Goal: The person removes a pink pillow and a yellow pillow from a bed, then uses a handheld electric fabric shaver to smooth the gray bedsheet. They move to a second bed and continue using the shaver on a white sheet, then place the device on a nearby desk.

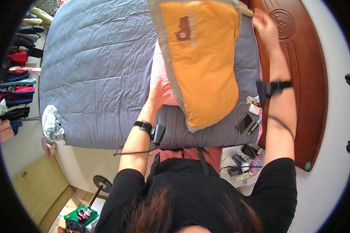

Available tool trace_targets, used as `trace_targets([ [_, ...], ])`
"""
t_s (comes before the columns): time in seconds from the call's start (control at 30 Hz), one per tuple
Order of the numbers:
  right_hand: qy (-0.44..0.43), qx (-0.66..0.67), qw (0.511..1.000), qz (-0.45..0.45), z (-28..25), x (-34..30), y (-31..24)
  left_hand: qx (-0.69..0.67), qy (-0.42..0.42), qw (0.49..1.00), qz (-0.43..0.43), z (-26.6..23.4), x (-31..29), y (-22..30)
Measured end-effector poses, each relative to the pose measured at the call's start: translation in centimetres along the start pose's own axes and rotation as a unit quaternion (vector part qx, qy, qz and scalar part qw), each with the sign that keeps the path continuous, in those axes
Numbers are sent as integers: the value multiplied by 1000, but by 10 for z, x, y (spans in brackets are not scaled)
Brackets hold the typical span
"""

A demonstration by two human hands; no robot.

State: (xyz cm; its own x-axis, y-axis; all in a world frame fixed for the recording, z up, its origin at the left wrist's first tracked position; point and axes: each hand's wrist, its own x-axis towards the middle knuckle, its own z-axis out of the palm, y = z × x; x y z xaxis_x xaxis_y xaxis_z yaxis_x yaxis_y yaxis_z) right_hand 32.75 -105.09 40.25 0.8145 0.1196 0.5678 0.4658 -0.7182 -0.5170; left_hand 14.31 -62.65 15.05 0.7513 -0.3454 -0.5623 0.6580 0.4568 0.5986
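Bed [101, 77] against brown headboard [305, 81]; orange pillow [208, 70] lies on it, partly over something pink [160, 68], probably light, floppy (not fragile), best gripped by opposite grey borders [170, 66]. Left hand [158, 93] loosely spread, empty, near its edge; right hand [266, 26] blurred by the headboard, can't tell its grip.

We see smooth, matt cloth on the orange cover [208, 73], wrinkled, matt cloth on the grey-blue bedsheet [101, 70], glossy, carved wood on the headboard [309, 97], and a dark, glossy, glass-like face on the phone [244, 123].
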Motion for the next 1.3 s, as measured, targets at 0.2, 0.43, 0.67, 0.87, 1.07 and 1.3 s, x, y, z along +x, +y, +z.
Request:
trace_targets([
  [0.2, -102, -26, 842, 528, 36, -285, 60, 207, 163, 965, -2, 33, 71, -37],
  [0.43, -37, 228, 795, 562, 52, -312, 40, 89, 90, 960, 249, 33, 46, 60],
  [0.67, -84, 293, 784, 541, 125, -284, 42, 258, 214, 942, 13, -36, 56, 60],
  [0.87, -54, 221, 766, 602, 169, -261, 79, 349, 176, 917, 76, -32, 123, 35],
  [1.07, -51, 590, 511, 623, 167, -213, 38, 41, 61, 985, -154, 1, 117, 68],
  [1.3, 1, 524, 671, 525, 114, -162, -12, 142, 47, 989, -3, 98, 82, 91],
])
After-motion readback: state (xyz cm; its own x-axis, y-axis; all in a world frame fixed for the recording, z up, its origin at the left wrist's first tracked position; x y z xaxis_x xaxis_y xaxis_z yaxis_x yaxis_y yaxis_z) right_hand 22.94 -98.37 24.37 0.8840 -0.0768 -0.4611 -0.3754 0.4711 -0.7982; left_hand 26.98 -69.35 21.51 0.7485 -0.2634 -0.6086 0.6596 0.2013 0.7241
